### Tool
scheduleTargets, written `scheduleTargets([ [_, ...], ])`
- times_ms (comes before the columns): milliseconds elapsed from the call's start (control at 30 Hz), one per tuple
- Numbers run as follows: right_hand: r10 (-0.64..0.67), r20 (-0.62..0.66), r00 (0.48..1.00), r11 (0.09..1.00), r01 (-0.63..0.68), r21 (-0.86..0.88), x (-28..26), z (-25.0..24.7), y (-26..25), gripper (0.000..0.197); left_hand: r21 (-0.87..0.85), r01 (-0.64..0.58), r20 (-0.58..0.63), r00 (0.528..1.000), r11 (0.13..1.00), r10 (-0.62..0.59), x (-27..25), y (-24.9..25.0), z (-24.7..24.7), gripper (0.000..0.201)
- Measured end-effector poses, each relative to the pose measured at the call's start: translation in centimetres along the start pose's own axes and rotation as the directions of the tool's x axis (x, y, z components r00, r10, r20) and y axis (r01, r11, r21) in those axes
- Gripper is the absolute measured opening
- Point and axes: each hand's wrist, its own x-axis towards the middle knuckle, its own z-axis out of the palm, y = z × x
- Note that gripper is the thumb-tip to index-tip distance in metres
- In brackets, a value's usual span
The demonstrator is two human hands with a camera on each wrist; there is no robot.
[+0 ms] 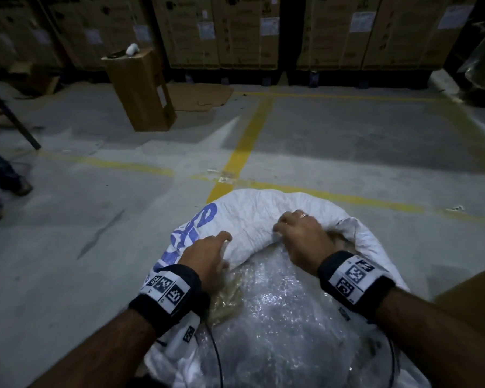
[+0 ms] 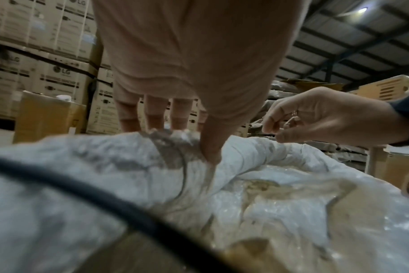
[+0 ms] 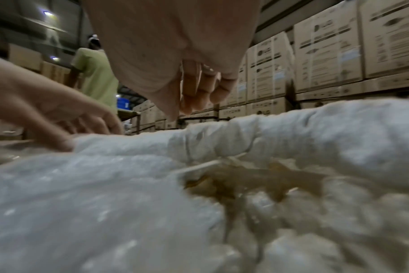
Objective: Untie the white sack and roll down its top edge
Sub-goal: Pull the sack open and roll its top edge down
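From the head view we see the white sack (image 1: 252, 217) standing open on the grey warehouse floor (image 1: 81, 219), right in front of us, its top edge already turned outward into a thick roll along the far side. Our left hand (image 1: 207, 256) grips that roll at its left end, fingers curled over the fabric. Our right hand (image 1: 300, 236) sits further right on the same roll, knuckles up and fingers curled over it. Inside the mouth lies bubble wrap (image 1: 277, 317) with a patch of brownish plastic beside the left wrist. A tall cardboard box (image 1: 140, 91) stands well beyond, before a wall of stacked cartons (image 1: 235, 32).

From the left wrist we see the left hand (image 2: 187, 77) with its thumb pressed down into the white fabric and the fingers (image 2: 154, 112) hooked over the far side of the rolled edge (image 2: 133, 147): the grip is pinching the roll. The right hand (image 2: 327, 118) shows at the right, fingers curled.

From the right wrist the right hand (image 3: 175, 55) hangs just above the roll (image 3: 292, 133), fingers bent; whether this grip actually clamps the fabric we cannot tell here. The left hand (image 3: 47, 109) rests on the roll at the left.
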Motion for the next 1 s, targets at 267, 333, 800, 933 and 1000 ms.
scheduleTargets([
  [267, -0.097, 0.097, 0.990, 0.995, 0.096, 0.017, 1.7, 2.5, -1.7, 0.018, -0.292, 0.082, 0.047, 0.996, 0.953, -0.072, 1.7, -2.6, -0.4, 0.034],
  [333, -0.108, 0.120, 0.987, 0.993, 0.112, -0.030, 2.1, 2.8, -1.9, 0.024, -0.363, 0.113, 0.110, 0.991, 0.925, -0.078, 2.3, -3.3, -0.7, 0.042],
  [800, -0.080, 0.289, 0.954, 0.993, 0.100, -0.055, 4.6, 6.1, -1.4, 0.017, -0.124, 0.017, -0.253, 0.966, 0.992, -0.048, 2.0, -2.2, 1.4, 0.014],
  [933, -0.006, 0.343, 0.939, 0.990, -0.044, 0.137, 5.5, 4.9, -1.1, 0.017, 0.014, -0.008, -0.219, 0.976, 1.000, 0.010, 0.7, -2.0, 1.1, 0.031],
  [1000, 0.022, 0.320, 0.947, 0.972, -0.095, 0.216, 5.8, 4.4, -1.2, 0.017, 0.053, 0.025, -0.231, 0.973, 0.998, -0.012, 0.2, -2.0, 1.3, 0.038],
])
